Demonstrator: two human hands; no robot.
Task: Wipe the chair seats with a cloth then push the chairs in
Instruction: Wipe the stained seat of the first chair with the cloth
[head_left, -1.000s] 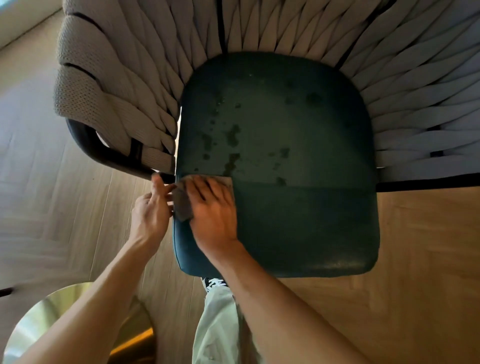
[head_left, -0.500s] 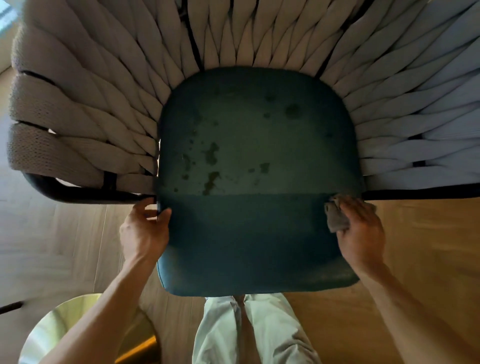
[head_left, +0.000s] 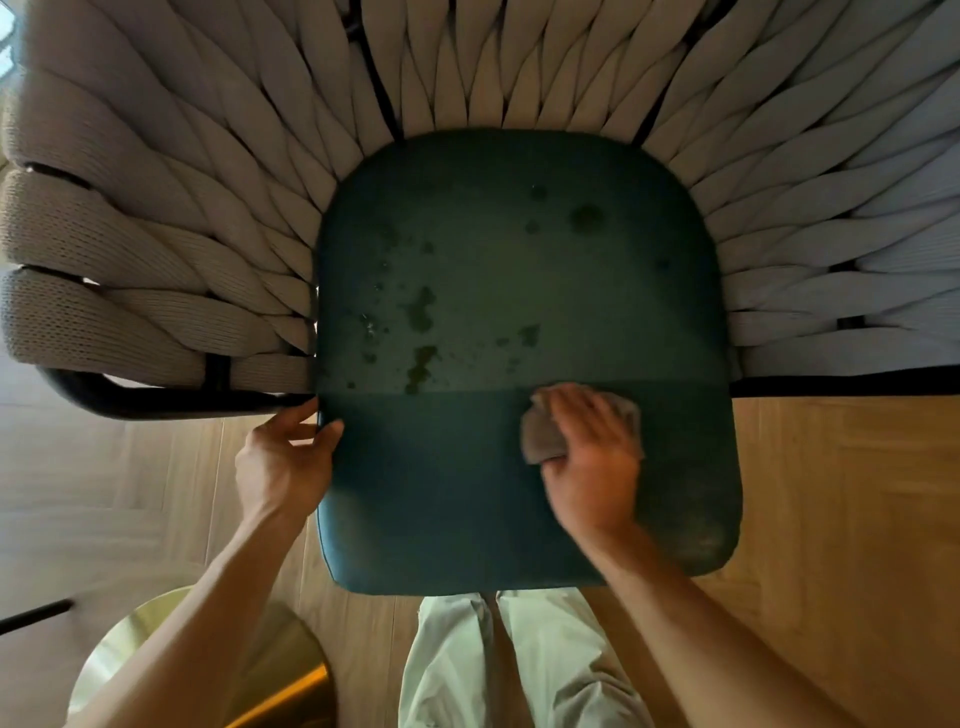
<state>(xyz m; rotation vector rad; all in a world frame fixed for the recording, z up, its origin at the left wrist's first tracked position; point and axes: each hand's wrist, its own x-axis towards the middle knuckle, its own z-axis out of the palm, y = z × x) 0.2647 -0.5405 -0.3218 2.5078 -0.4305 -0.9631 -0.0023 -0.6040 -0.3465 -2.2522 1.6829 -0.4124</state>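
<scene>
Closest to the camera were pale trouser legs (head_left: 519, 660) and a brass-coloured round thing (head_left: 218, 670) on the wood floor (head_left: 841, 493), can't say what it was. Just past that, the teal seat (head_left: 519, 291) of the chair. The near strip looked darker and even, so I'd guess that part was wiped; the middle and back still had blotchy marks.

To do this step well, I reckon you'd want overlapping side-to-side passes working toward the backrest, with firm flat pressure on the blotches and the chair steadied so it doesn't skid.

Hands: the left hand (head_left: 283, 462) held the seat's left edge, thumb on top, fingers loosely curled around the side. The right hand (head_left: 592, 457) lay mostly flat with fingers spread, pressing the grey cloth (head_left: 540, 441) onto the seat right at the wiped/unwiped line, right of centre.

Furthest off, the woven rope backrest (head_left: 519, 67) wrapped around the seat.
</scene>
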